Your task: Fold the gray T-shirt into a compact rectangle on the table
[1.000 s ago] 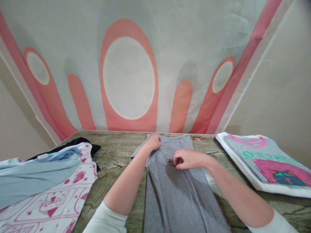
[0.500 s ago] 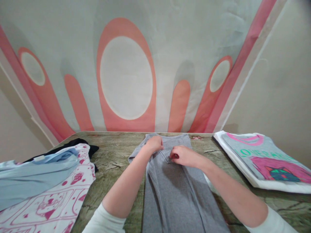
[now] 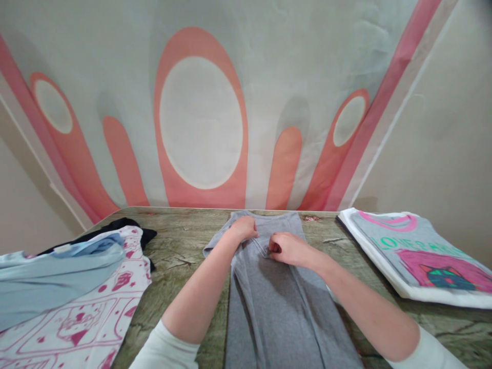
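A grey shirt (image 3: 277,307) lies lengthwise on the table before me, its neck end at the far edge and its near end running out of view. Part of it is folded inward over the middle. My left hand (image 3: 244,227) rests near the neck end, fingers pinched on the cloth. A little nearer and to the right, my right hand (image 3: 288,248) has its curled fingertips closed on the edge of a folded flap, probably a sleeve. The fingertips of both hands are partly hidden.
On the left lies a heap of unfolded clothes: a light blue garment (image 3: 57,287), a white one with magenta print (image 3: 115,307) and a black one (image 3: 148,237). Folded shirts (image 3: 418,256) are stacked at the right. A wall with a pink and white print (image 3: 200,197) stands behind the wood-patterned table (image 3: 172,256).
Almost nothing differs. My right hand and forearm have dipped very slightly, and both hands keep their closed fingers on the grey shirt.
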Motion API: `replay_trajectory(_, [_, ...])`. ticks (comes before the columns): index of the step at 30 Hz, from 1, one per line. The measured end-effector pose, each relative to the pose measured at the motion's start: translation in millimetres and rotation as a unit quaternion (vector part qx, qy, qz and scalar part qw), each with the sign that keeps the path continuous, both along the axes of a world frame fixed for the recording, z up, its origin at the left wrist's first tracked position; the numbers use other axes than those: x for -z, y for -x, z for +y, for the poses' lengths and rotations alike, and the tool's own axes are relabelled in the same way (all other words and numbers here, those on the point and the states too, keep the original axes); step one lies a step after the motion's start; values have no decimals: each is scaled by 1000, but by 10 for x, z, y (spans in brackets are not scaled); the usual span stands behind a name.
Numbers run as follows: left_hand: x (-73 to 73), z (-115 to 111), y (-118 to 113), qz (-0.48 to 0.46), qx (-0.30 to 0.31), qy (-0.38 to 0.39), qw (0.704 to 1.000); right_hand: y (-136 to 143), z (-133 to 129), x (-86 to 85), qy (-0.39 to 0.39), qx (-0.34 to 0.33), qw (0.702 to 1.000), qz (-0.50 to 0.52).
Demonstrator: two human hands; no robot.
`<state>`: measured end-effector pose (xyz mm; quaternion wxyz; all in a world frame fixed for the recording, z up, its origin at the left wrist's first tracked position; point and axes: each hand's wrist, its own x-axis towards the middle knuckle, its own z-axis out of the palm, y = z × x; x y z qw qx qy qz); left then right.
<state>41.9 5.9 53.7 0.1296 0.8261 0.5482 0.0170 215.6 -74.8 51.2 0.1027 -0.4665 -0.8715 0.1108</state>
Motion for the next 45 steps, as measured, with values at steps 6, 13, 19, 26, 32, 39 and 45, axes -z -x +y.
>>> replay_trajectory(6, [-3,-1,7,-5,-10,3,1000,7,4,28,32,14,999,16])
replay_trajectory(13, [24,21,15,-9,-8,5,1000,10,17,62,52,11,998,26])
replay_trajectory(19, [54,51,22,-11,-7,6,1000,33,1,55,19,-9,1000,-11])
replay_trajectory(26, [89,74,37,-18,-7,8,1000,-11,-44,-65,26,-76,997,-2])
replay_trajectory(32, [70,53,41,-16,-8,-6,1000,-61,-63,-84,77,-129,989,9])
replay_trajectory(39, [-8,38,62,4,-24,-27,999,-123,-79,-160,127,-111,985,24])
replay_trajectory(45, [-26,33,48,21,-34,-39,998,-121,-62,-212,110,-178,978,-8])
